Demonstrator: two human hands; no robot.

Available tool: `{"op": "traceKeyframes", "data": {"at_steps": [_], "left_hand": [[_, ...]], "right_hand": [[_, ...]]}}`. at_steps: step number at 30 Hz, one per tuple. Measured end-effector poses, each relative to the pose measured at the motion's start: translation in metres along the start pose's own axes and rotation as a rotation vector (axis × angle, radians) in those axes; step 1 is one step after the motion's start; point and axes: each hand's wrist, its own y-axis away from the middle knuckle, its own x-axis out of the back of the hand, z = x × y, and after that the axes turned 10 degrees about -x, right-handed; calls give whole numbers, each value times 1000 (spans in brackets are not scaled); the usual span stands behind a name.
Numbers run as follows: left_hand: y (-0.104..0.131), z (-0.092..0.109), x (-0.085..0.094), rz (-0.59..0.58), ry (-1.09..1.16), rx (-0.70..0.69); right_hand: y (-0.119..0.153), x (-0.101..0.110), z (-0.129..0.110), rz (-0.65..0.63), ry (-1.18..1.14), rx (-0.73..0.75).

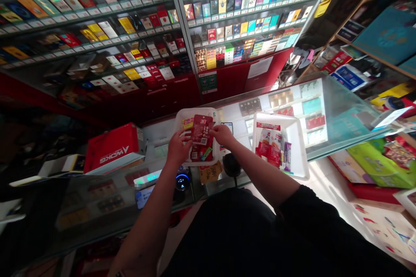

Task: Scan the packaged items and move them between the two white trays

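Observation:
A dark red snack packet with a hang hole at its top is held above a white plastic tray. The fingers of my right hand pinch its right edge. At the packet's left side is my left hand, its fingers apart and their tips close to the packet's edge; I cannot tell whether they touch it. Inside the tray, partly hidden by the packet, lie a yellow and pink packet, a small green packet and other red packets.
A second white tray to the right holds red-and-white packets and a purple bar. On the glass counter are a phone, a round black device and a red box. Shelves of small boxes stand behind.

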Motion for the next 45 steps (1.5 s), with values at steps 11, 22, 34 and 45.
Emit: {"op": "traceKeyframes", "data": {"at_steps": [11,22,34,45], "left_hand": [[17,-28,29,-64,-105,255],[3,8,22,5,-38,122],[-20,101,-27,-91,77,-171],[-29,206,-86,-219,152,-443]], "right_hand": [[10,-46,-46,-295,364,-5],[30,-8,-53,-176,368,40],[62,86,-2,87,110,-37],[88,166,100,305,-20,-298]]}}
